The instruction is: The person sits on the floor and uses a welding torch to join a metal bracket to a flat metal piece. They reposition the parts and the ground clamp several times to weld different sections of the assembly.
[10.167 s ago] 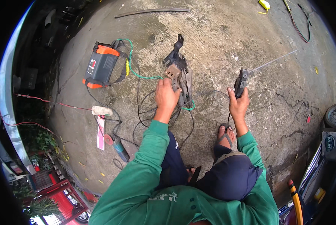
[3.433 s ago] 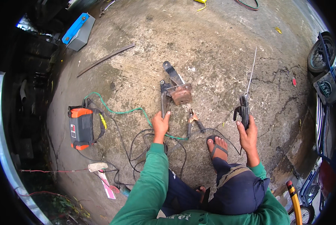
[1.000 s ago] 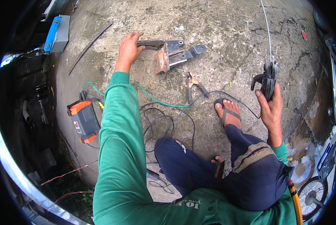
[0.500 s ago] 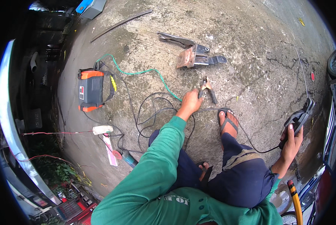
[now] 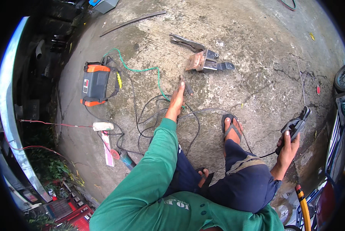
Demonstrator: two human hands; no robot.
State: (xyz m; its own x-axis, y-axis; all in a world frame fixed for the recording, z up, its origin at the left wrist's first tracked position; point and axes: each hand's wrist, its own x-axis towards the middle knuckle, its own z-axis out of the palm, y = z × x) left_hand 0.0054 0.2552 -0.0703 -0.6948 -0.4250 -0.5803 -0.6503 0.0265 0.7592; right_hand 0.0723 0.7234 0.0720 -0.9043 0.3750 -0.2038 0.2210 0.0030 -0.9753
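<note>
In my left hand (image 5: 175,101) is a ground clamp (image 5: 189,89), a dark plier-like tool whose jaws are mostly hidden by the fingers. Just beyond it lies a rusty welded metal bracket (image 5: 197,61), with locking pliers (image 5: 187,42) gripping its far side. Out at the right, my right hand (image 5: 289,152) wraps round the handle of a black electrode holder (image 5: 295,125). A thin welding rod (image 5: 300,79) sticks out of the holder, pointing away from me. Black cables (image 5: 198,129) loop between my arms.
An orange and dark grey welding machine (image 5: 97,82) stands at the left with a green wire (image 5: 137,70). Nearer lie a white extension block (image 5: 102,126) and an angle grinder (image 5: 127,159). A metal strip (image 5: 132,23) rests far off. My sandalled foot (image 5: 232,129) is between the hands.
My left hand has moved left with the ground clamp, which now shows less beyond the fingers. My right hand has shifted slightly left and nearer with the electrode holder.
</note>
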